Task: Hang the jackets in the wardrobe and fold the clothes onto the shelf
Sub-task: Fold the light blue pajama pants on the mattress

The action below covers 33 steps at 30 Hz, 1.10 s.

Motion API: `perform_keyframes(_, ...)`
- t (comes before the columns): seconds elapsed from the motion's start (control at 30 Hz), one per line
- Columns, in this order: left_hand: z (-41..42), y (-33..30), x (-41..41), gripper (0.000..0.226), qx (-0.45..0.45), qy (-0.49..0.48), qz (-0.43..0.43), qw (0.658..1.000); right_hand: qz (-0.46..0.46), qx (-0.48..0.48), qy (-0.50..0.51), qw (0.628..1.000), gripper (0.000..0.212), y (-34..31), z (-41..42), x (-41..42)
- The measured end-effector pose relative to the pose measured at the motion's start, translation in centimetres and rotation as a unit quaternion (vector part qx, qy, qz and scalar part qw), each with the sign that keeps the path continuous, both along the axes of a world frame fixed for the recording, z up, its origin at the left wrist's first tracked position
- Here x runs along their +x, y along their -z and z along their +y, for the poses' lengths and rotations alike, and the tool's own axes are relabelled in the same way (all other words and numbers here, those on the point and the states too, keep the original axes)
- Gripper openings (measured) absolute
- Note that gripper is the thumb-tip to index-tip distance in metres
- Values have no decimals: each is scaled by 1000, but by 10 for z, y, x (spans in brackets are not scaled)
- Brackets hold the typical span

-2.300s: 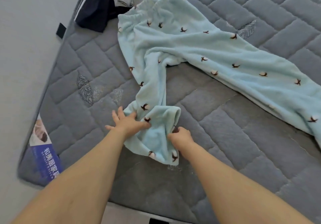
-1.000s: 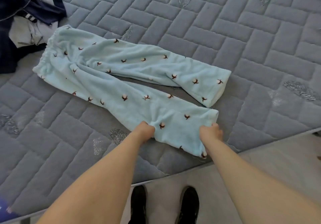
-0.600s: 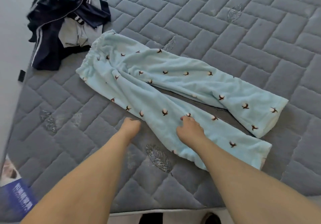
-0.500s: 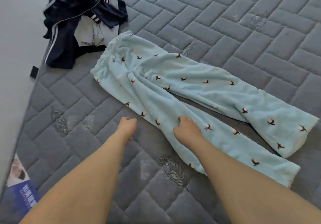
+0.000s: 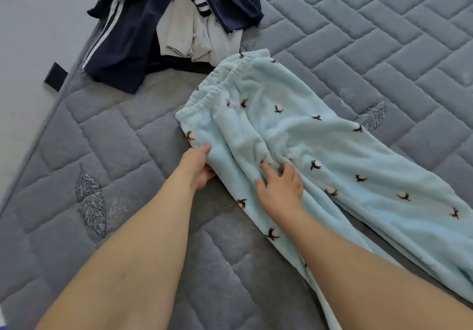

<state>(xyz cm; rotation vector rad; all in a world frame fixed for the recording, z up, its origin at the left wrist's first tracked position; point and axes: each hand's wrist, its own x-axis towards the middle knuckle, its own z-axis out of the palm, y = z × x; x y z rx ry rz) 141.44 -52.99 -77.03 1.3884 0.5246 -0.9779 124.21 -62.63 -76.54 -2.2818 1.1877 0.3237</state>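
Left hand: the left hand (image 5: 198,167) grips the near side edge of the pale blue fleece trousers (image 5: 302,150), fingers tucked under the cloth, thumb on top.
Right hand: the right hand (image 5: 280,186) rests on the near leg below the crotch, fingers spread and pressing a bunch of fleece; no closed grip.
Trousers: they lie flat on the grey quilted mattress (image 5: 128,137), legs running off to the right, waistband away from the person, not yet folded.
Pile: a heap of dark and grey clothes (image 5: 163,30) sits beyond the waistband, unsorted; possibly a striped jacket among them.
Progress: early, by my judgement; no fold is made, and no wardrobe or shelf is in view.
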Motion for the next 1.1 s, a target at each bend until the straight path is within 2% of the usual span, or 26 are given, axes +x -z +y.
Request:
perform_keyframes(0.03,2,-2,7,19,4,-2,-10,1000,-2,-11,0,1000,47,3,1,1)
perform_keyframes(0.1,15,-6,35,20,32,-72,-76,994,-19,-16,5,1000,47,3,4,-1)
perform_keyframes(0.13,25,-10,52,17,85,-108,-131,982,-24,-10,-6,1000,50,2,5,-3)
perform_keyframes(0.2,49,-16,78,8,221,-121,-229,940,-12,5,-47,999,57,2,6,-11)
perform_keyframes(0.23,56,-14,81,9,240,-132,-239,932,2,10,-57,998,62,2,4,-16)
perform_keyframes(0.27,57,-12,77,18,231,-150,-207,939,17,7,-63,998,65,2,0,-22)
perform_keyframes(0.33,46,-13,45,43,116,-176,-60,976,34,-22,-74,996,69,5,-8,-39)
perform_keyframes(0.4,31,-9,-7,47,-11,-142,54,988,38,-35,-60,997,73,7,-14,-61)
perform_keyframes(0.43,27,-5,-38,47,-34,-115,88,989,36,-34,-39,998,75,9,-17,-73)
perform_keyframes(0.5,22,-2,-88,47,9,-46,117,992,25,-18,15,999,80,10,-26,-102)
perform_keyframes(0.57,22,-1,-107,46,90,-8,86,992,15,5,8,1000,84,7,-36,-131)
perform_keyframes(0.63,27,-5,-100,39,157,-74,24,985,37,18,-80,996,88,1,-46,-160)
perform_keyframes(0.67,34,-9,-94,38,214,-122,-30,969,50,26,-119,991,87,-3,-51,-174)
perform_keyframes(0.7,40,-13,-93,40,312,-139,-89,936,60,33,-136,988,82,-5,-57,-186)
perform_keyframes(0.73,45,-18,-101,41,435,-103,-148,882,65,35,-132,989,68,-8,-63,-198)
perform_keyframes(0.77,43,-24,-116,43,525,-31,-219,822,66,36,-114,991,49,-11,-69,-210)
perform_keyframes(0.8,36,-28,-134,46,556,63,-312,768,66,48,-87,993,30,-14,-74,-221)
perform_keyframes(0.83,24,-30,-156,48,527,165,-407,728,64,75,-54,994,20,-17,-79,-233)
perform_keyframes(0.87,7,-30,-179,49,460,276,-476,697,63,109,-26,992,17,-20,-83,-245)
perform_keyframes(0.93,-31,-26,-218,55,334,492,-519,614,87,158,-15,983,19,-24,-90,-275)
perform_keyframes(1.0,-63,-20,-241,53,306,650,-509,474,124,169,-32,977,21,-20,-97,-309)
perform_keyframes(1.07,-87,-19,-249,39,328,719,-519,326,120,184,-5,976,28,-15,-105,-338)
perform_keyframes(1.1,-94,-21,-249,32,336,723,-531,287,107,211,20,971,30,-15,-109,-348)
